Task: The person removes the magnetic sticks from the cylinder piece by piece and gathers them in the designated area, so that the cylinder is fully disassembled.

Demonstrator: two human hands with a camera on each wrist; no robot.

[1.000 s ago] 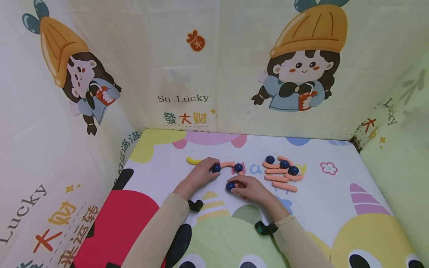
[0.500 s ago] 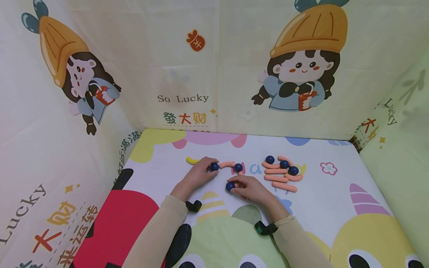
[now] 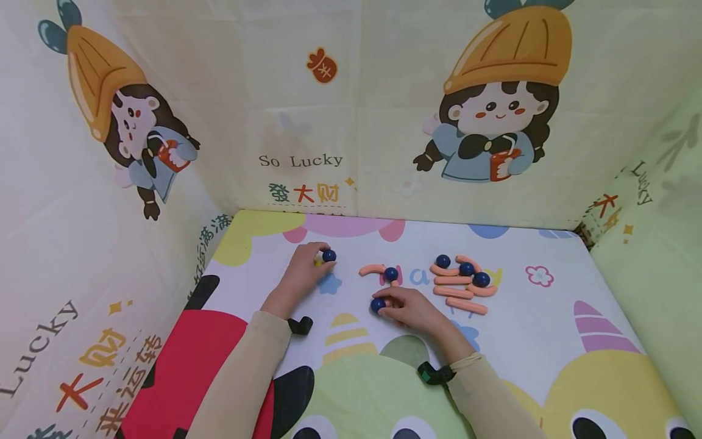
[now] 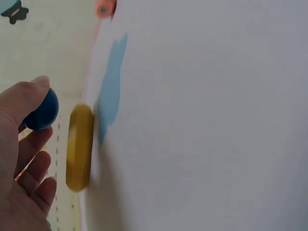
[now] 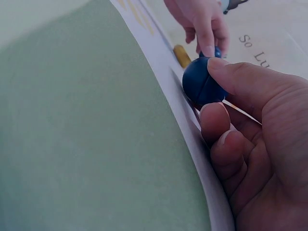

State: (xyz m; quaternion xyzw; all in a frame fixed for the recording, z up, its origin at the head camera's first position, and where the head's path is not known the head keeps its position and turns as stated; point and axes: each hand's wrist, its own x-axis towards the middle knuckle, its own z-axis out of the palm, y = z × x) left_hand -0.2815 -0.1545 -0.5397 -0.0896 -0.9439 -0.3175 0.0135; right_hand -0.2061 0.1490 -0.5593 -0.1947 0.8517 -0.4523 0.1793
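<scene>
My left hand pinches a dark blue ball between thumb and fingers. Beside that ball, in the left wrist view, lies a short yellow rod; from the head it is mostly hidden by the hand. My right hand pinches another blue ball low over the mat. Between the hands a curved pink rod meets a third blue ball. A second pink piece runs from that ball toward my right fingers, partly covered. The curved rod's left end is free.
To the right lies a group of straight pink rods, curved pink rods and blue balls. They rest on a printed mat. Printed cloth walls enclose the back and sides.
My left hand has drawn its blue ball away from the curved pink rod's left end, moving left and back to the yellow rod. The right hand has stayed in place.
</scene>
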